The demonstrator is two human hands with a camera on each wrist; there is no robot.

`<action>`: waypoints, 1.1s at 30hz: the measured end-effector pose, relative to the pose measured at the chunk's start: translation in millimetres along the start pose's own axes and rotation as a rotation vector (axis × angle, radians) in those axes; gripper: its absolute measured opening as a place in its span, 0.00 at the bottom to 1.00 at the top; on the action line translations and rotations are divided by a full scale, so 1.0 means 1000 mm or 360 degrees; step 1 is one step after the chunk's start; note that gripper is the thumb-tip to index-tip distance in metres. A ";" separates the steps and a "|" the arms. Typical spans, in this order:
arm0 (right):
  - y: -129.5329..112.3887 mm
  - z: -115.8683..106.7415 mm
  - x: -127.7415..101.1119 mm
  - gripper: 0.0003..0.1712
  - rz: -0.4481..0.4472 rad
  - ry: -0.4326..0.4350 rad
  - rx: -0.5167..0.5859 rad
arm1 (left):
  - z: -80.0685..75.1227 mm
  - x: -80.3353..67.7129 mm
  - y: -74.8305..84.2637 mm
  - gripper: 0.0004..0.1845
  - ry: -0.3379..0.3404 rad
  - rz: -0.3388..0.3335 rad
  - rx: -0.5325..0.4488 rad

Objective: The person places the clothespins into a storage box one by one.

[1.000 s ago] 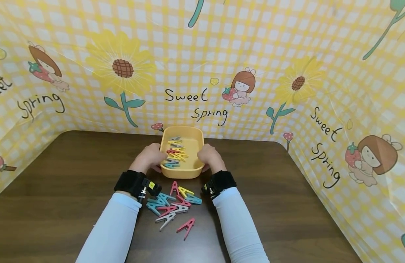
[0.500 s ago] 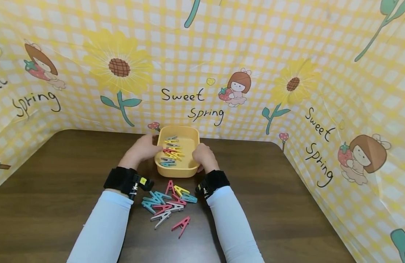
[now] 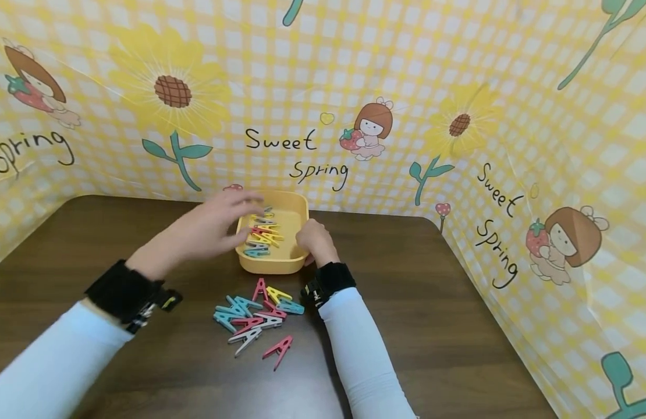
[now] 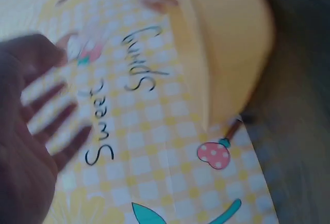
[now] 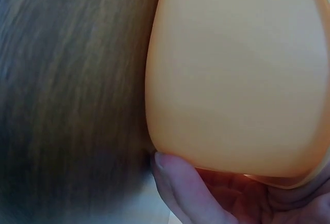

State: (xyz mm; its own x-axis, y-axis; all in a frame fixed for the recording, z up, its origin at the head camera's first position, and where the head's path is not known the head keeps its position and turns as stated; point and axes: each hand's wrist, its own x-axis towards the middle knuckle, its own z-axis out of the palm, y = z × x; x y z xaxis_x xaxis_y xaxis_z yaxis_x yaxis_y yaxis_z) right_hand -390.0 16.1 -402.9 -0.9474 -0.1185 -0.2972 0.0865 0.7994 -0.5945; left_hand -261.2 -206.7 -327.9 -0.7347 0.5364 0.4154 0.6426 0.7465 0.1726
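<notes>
Tub (image 3: pixel 273 267) on my feed | left hand (image 3: pixel 217 226) spread wide, nothing held | right hand (image 3: pixel 315 240) pinching tub's side | loose pegs (image 3: pixel 248 323) on tabletop (image 3: pixel 433 337)

Dk brn wood-grain table (image 3: pixel 433 326), yel/wht checked cloth (image 3: pixel 307 75) behind & at sides, glare (image 3: pixel 302 390) nr front.

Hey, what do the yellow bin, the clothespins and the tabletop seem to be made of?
Yellow bin: probably plastic, satin; smooth walls, rounded corners. Clothespins: likely plastic, judging by their solid, even colours; finish too small to judge. Tabletop: wood or wood-look laminate, slightly glossy; dark grain, soft glare.
</notes>
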 end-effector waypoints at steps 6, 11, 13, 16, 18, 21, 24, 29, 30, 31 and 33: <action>-0.003 0.004 0.000 0.20 0.0017 0.0011 -0.0010 | 0.015 -0.053 0.007 0.20 -0.0302 0.0301 -0.0011; -0.004 0.005 0.000 0.19 0.0019 0.0041 -0.0012 | 0.024 -0.079 0.004 0.24 -0.0609 0.0078 -0.0103; -0.003 0.005 0.000 0.18 0.0018 0.0044 -0.0014 | 0.027 -0.083 0.002 0.26 -0.0669 0.0004 -0.0118; -0.003 0.006 0.000 0.18 0.0013 0.0031 -0.0013 | 0.031 -0.086 -0.001 0.27 -0.0746 -0.0086 -0.0135; -0.003 0.007 0.001 0.18 0.0017 0.0022 -0.0010 | 0.033 -0.088 -0.003 0.28 -0.0801 -0.0138 -0.0142; -0.003 0.006 0.002 0.18 0.0034 0.0018 -0.0003 | 0.036 -0.089 -0.004 0.28 -0.0861 -0.0186 -0.0157; -0.003 0.005 0.004 0.18 0.0050 0.0025 -0.0008 | 0.038 -0.090 -0.005 0.28 -0.0888 -0.0178 -0.0154; -0.002 0.003 0.005 0.18 0.0047 0.0021 -0.0007 | 0.042 -0.091 -0.006 0.25 -0.0872 -0.0114 -0.0115; -0.002 0.002 0.005 0.18 0.0045 0.0016 -0.0005 | 0.043 -0.091 -0.006 0.24 -0.0860 -0.0100 -0.0103; -0.001 0.002 0.005 0.18 0.0049 0.0014 -0.0005 | 0.044 -0.091 -0.005 0.23 -0.0846 -0.0083 -0.0094; 0.000 0.002 0.006 0.17 0.0056 0.0012 -0.0005 | 0.046 -0.090 -0.005 0.21 -0.0819 -0.0048 -0.0074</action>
State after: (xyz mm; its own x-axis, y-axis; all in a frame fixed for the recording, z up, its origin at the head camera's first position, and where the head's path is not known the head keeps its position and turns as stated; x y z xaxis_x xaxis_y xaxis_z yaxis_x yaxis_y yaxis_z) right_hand -395.1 13.9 -406.2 -0.9462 -0.0857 -0.3121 0.1190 0.8047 -0.5816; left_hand -208.5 -240.6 -407.5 -0.7572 0.6481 -0.0817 0.6201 0.7524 0.2220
